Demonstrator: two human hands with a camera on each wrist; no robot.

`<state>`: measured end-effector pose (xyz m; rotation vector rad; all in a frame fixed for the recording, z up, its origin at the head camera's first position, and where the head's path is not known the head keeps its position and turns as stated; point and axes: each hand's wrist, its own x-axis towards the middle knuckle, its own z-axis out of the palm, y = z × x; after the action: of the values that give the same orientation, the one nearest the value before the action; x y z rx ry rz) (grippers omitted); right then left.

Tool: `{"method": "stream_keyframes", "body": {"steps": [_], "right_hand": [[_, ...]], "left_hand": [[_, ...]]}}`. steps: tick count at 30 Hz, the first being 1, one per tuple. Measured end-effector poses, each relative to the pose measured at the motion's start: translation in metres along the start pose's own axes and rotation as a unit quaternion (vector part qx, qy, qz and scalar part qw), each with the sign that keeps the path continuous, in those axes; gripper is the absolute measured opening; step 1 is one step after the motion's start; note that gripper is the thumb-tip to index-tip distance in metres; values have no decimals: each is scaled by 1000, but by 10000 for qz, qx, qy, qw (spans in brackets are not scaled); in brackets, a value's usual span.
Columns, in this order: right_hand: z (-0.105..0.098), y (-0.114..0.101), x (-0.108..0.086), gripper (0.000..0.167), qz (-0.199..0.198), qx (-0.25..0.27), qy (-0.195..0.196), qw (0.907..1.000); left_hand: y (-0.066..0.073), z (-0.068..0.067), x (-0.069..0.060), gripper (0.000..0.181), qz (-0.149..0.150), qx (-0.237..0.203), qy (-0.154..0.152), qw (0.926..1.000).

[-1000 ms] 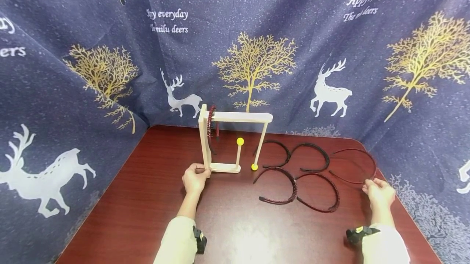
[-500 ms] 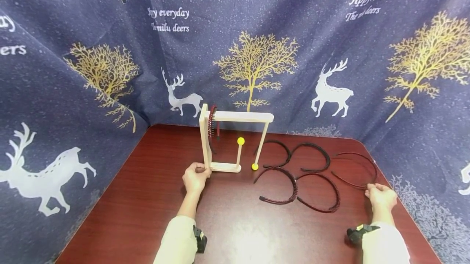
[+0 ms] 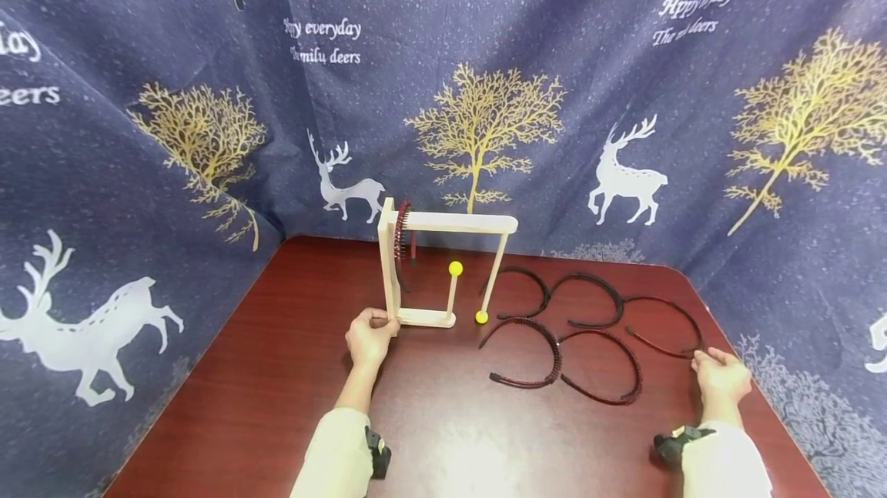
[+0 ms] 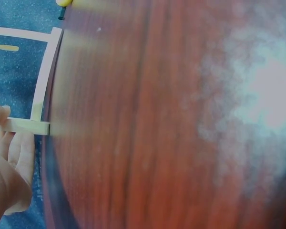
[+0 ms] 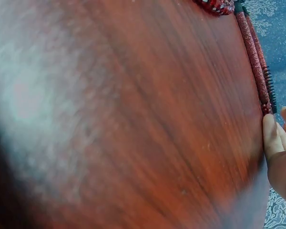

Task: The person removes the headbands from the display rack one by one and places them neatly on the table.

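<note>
My left hand [image 3: 369, 340] pinches the lower corner of a pale wooden rack [image 3: 457, 222] with yellow balls at its post tips. In the left wrist view, its thumb and fingers [image 4: 24, 155] are on either side of the wooden base bar [image 4: 26, 126]. A dark red toothed headband [image 3: 399, 232] hangs on the rack's upper bar, near the upright. At the table's right side, my right hand [image 3: 721, 376] pinches the curved part of a thin dark red headband [image 3: 654, 344]. In the right wrist view this headband [image 5: 251, 52] shows glittery red, with dark teeth.
Between rack and right hand lie two black headbands [image 3: 543, 294] [image 3: 619, 299] at the back. In front of them are two dark red ones [image 3: 557, 352] [image 3: 637, 375]. The dark red tabletop [image 3: 277, 406] meets a blue deer-print cloth [image 3: 443, 36] behind and at both sides.
My right hand has shifted slightly right and nearer, and the thin red headband in it has turned and come lower, its far end now by the back black headband. The left hand and rack stay put.
</note>
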<state>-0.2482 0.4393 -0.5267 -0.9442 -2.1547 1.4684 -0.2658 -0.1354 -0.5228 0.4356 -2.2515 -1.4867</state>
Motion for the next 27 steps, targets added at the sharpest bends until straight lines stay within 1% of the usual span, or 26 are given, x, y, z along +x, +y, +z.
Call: {"method": "stream_keyframes", "body": {"steps": [2,3,4,6,8,10,12,14,17,19,21,22,23,24,27], "right_hand": [[-1,0,-2,50,-68,-9,47,10000],[-1,-2,-4,50,-74,105,66,9999],[-1,-4,-7,49,-67,292,91,9995],[0,-10,-15,42,0,898,135,9959],[4,-18,-27,32,53,1599,160,9870],[9,-27,-39,24,96,2245,92,9744],[16,-35,-52,20,-45,2499,-55,9682],[24,-41,-61,20,-239,2607,-210,9649],[36,-47,-75,21,-597,2444,-351,9672],[43,-49,-81,24,-755,2465,-474,9650],[48,-54,-88,26,-939,2327,-612,9661],[51,-53,-87,28,-1009,2534,-785,9589],[54,-55,-90,30,-1068,2558,-856,9570],[57,-55,-91,32,-1171,2722,-986,9500],[66,-66,-103,38,-1381,2478,-1043,9532]], "left_hand": [[0,1,-1,19,-10,-13,0,10000],[0,1,-1,19,-7,-13,-2,10000],[0,1,-1,19,-6,-19,-7,10000],[0,1,-1,18,1,-15,11,10000],[0,1,-1,18,13,-21,44,10000],[-1,1,-1,18,52,-16,97,9999],[-1,1,-1,18,90,-23,127,9999],[0,0,-1,18,117,-2,111,9999],[0,-1,-2,18,101,58,104,9999],[0,-1,-2,18,109,74,111,9999],[0,-1,-2,17,132,78,112,9998],[0,-1,-1,17,150,72,107,9998],[0,0,-1,17,162,71,110,9998],[0,0,-1,17,162,70,111,9998],[1,0,-1,17,136,96,131,9998]]}}
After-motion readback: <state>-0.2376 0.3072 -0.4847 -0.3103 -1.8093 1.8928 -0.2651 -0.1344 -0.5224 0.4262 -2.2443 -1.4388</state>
